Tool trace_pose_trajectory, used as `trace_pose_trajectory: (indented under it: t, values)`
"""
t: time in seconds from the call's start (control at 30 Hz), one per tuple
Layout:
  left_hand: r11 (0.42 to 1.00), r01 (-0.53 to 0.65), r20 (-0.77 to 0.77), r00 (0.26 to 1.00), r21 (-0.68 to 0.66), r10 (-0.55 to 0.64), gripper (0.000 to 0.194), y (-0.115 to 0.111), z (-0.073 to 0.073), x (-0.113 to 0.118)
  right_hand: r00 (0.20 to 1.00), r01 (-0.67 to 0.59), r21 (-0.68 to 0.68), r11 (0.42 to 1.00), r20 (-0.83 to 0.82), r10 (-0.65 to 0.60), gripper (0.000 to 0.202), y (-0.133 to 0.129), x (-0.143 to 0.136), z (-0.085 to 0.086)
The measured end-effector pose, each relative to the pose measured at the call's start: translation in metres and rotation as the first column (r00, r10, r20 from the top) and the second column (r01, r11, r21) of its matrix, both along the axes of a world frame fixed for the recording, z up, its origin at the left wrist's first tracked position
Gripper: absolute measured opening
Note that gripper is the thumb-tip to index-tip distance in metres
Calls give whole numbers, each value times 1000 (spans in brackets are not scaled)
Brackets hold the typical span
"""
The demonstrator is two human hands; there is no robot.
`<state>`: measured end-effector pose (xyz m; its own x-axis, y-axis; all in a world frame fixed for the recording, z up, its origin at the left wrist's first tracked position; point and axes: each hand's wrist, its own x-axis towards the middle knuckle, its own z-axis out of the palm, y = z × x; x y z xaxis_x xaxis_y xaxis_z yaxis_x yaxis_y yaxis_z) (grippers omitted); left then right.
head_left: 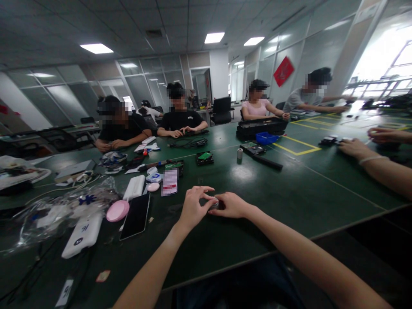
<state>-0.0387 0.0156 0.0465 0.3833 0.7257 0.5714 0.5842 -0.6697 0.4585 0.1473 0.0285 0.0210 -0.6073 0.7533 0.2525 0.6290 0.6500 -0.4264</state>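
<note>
Both of my hands meet over the green table near its front edge. Between their fingertips is a small round metallic object [214, 203], partly covered by the fingers. My right hand [232, 205] pinches it from the right. My left hand [195, 205] has its thumb against the object's left side, with the index finger reaching over above it. Farther back stand a small metal cylinder [240, 155] and a green circuit board in a dark frame [205, 158]. A phone with a lit screen [170, 182] lies to the left of my left hand.
Left on the table [257, 231] are a dark phone [135, 216], a pink round case [117, 210], white power banks [82, 235], plastic bags and cables. Behind lie a hard drive [254, 148], a black bar and a blue tray [267, 137]. Another person's hands [357, 149] work at right; several people sit opposite.
</note>
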Motion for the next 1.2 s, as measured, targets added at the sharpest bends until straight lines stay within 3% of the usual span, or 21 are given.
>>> trace_pose_trajectory:
  t: [0.2, 0.33, 0.53, 0.63, 0.83, 0.93, 1.07, 1.2]
  values:
    - [1000, 6, 25, 1000, -28, -6, 34, -1, -2, 2, 1000, -1, -20, 1000, -10, 1, 44, -1, 0, 0]
    - [1000, 2, 61, 998, -14, -1, 17, -1, -9, 6, 1000, -8, -36, 999, -11, 7, 44, 0, -1, -1]
    - [989, 13, 351, 935, -150, 41, 23, 17, -3, -13, 997, 26, 27, 999, 74, -28, 46, 1, 0, 3]
    - [978, -30, 237, 968, -204, 79, 27, 31, -1, -33, 993, 51, 72, 996, 100, -58, 45, 2, 3, 6]
    - [898, 83, 64, 996, -431, -62, 18, 46, -19, -47, 996, 52, 26, 998, 71, -54, 46, 2, 7, 7]
    - [877, 112, 34, 993, -466, -109, 22, 47, -22, -49, 997, 48, 11, 999, 61, -48, 47, 1, 7, 8]
    - [842, 138, 35, 989, -522, -141, 44, 50, -22, -56, 997, 54, -20, 998, 62, -52, 47, 0, 7, 9]
    - [799, 136, 33, 989, -585, -144, 36, 53, -25, -58, 997, 58, -18, 998, 53, -56, 47, 1, 7, 8]
